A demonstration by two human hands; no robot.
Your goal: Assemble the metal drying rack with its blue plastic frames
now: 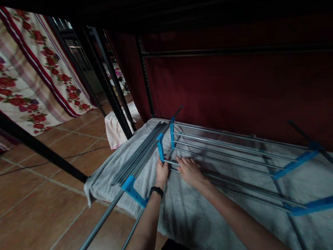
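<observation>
Left hand point(161, 173) grip clenched on a rail of the drying rack point(215, 152), right hand point(189, 171) released, flat on adjacent rails, rack lying on the grey-blanketed bed point(192, 216), blue bracket point(160, 148) above left hand, tiled floor point(44, 198) left of rack.

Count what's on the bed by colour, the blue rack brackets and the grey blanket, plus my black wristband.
Blue brackets: 5
Grey blanket: 1
Black wristband: 1
Total: 7
</observation>
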